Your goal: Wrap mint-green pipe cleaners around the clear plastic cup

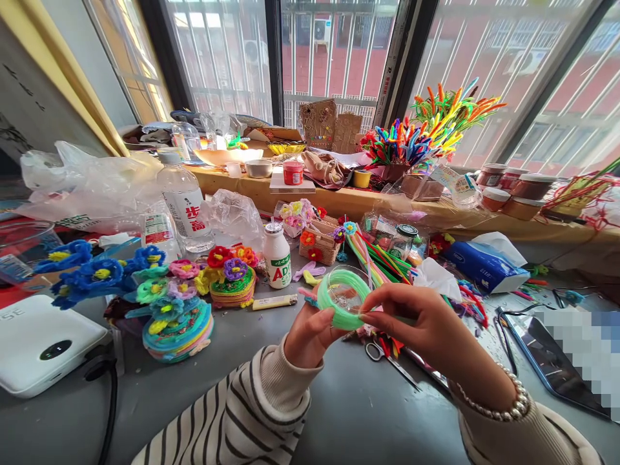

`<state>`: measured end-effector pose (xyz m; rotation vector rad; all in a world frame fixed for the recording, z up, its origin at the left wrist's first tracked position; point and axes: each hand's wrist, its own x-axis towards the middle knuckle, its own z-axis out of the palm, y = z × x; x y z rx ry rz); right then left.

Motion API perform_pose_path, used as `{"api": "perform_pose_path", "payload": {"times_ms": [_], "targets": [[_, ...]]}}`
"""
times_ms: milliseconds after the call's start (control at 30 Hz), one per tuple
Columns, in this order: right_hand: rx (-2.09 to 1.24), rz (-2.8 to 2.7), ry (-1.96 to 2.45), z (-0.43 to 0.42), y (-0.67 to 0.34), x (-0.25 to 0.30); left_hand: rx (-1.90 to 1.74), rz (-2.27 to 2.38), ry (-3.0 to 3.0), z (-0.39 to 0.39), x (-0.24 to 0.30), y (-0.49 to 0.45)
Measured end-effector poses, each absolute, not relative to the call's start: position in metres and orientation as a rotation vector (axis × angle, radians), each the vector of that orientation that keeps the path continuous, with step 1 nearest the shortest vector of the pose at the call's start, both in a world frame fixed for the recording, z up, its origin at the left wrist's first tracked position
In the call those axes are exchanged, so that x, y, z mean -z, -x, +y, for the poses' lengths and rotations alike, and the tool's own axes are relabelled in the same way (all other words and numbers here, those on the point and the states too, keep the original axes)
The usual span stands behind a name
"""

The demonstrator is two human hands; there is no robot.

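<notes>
My left hand [309, 332] is closed around the side of a small clear round container [345, 294], its open side tilted toward me. Light green pipe cleaner [325, 298] is wound in several turns about the container's wall. At the lower right of the ring, my right hand [426, 323] pinches the green pipe cleaner between thumb and forefinger. The exact strand between those fingertips is partly hidden. Under the hands lie scissors [394, 363] on the grey table. A yellow lighter [274, 302] and a white milk bottle [277, 255] are just left of the container.
At left stand pipe-cleaner flowers on a coiled base [177, 329], a water bottle [184, 203] and a white device [46, 345] with a black cable. To the right are a blue tissue pack [484, 265] and a tablet [547, 361]. Loose pipe cleaners [387, 255] lie behind the hands.
</notes>
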<state>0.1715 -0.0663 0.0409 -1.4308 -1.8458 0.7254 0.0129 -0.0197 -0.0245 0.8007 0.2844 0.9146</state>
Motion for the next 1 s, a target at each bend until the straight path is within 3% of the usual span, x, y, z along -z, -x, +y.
{"api": "perform_pose_path", "payload": {"times_ms": [167,567,1000], "targets": [[-0.719,-1.846,1.434,-0.064,-0.172,-0.037,-0.984,0.316,-0.882,-0.019,0.025,-0.015],[-0.244,-2.209,1.24,-0.053,-0.194,-0.03,-1.49,0.59,-1.513,-0.035,0.035,-0.015],[-0.245,-2.152,1.106,-0.053,-0.193,-0.021,-1.666,0.492,-1.827,-0.035,0.037,-0.01]]}}
